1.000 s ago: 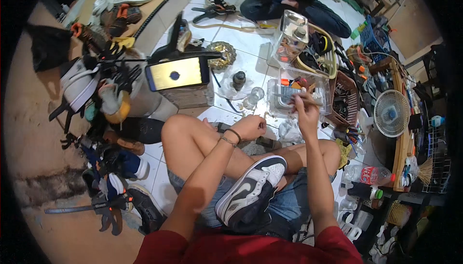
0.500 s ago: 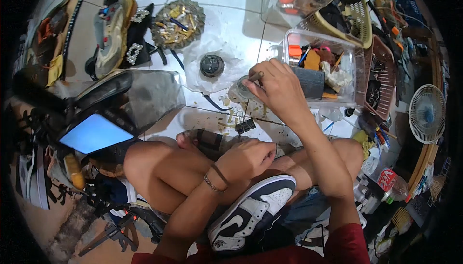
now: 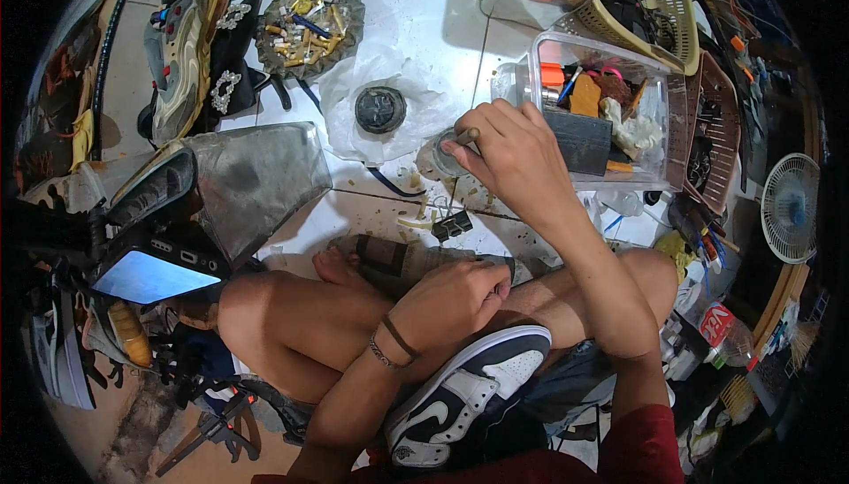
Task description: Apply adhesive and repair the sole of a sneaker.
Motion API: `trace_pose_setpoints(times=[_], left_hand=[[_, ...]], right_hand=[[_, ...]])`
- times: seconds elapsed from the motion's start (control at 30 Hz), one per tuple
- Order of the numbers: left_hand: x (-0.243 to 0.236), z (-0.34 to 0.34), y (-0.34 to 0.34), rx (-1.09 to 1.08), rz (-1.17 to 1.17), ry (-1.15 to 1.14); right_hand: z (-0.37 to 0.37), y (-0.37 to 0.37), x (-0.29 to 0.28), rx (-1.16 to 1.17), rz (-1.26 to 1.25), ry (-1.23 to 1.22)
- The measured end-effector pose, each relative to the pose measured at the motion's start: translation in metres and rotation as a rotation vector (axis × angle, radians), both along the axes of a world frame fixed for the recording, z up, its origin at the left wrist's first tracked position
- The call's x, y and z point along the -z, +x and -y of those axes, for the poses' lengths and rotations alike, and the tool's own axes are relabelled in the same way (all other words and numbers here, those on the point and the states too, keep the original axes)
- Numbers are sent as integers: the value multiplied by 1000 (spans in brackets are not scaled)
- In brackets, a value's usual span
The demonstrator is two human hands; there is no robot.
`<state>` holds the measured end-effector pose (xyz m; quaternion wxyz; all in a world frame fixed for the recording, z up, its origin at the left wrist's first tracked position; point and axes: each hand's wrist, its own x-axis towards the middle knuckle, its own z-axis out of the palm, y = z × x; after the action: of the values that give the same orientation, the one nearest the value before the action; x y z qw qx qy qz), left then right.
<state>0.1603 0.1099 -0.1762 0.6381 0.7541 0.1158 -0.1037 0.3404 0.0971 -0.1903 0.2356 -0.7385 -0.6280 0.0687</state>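
The person sits cross-legged on the white tiled floor [image 3: 416, 24]. The right hand [image 3: 513, 161] is stretched forward, its grip pinched around a thin brown stick-like handle [image 3: 467, 136] whose tip is lowered toward a small round glass jar [image 3: 445, 155] standing on the tiles. I cannot tell whether the stick touches anything inside. The jar lies straight ahead of that hand, just under the fingertips, and the stick's long axis runs slanted from the fingers down into the jar's mouth.

The left hand [image 3: 455, 294] sits much closer in, clenched over the toe end of a worn grey-brown shoe [image 3: 416, 259] that lies across the lap, its length running left to right. A black and white sneaker [image 3: 464, 391] is on the person's foot below it.

The right hand is clearly the nearer to the jar; the shoe is back toward the body from it, with a black binder clip [image 3: 453, 224] lying on the floor between them. Room is tight to the right, where a clear plastic bin of odds and ends [image 3: 650, 73] stands just beside the wrist. To the left of the jar there is more open tile, then a crumpled white plastic sheet with a round dark lid [image 3: 380, 109] on it, and farther off a round tray of cigarette butts [image 3: 309, 14].
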Motion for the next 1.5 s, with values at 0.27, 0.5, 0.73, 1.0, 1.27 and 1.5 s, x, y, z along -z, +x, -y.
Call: trace_pose_setpoints(times=[0.27, 0.5, 0.73, 1.0, 1.27, 1.5], left_hand=[[1, -1, 2, 2, -16, -38], [1, -3, 2, -6, -4, -29], [4, -3, -5, -47, 32, 27], [4, 2, -3, -43, 48, -32], [-10, 17, 4, 197, -65, -265], [-14, 50, 0, 253, 25, -123]], right_hand=[[0, 3, 4, -4, -96, 114], [1, 12, -7, 68, -270, 160], [2, 15, -52, 252, -490, 337], [7, 5, -18, 69, -213, 217], [19, 17, -83, 314, -1016, 384], [54, -2, -142, 227, -1186, 619]])
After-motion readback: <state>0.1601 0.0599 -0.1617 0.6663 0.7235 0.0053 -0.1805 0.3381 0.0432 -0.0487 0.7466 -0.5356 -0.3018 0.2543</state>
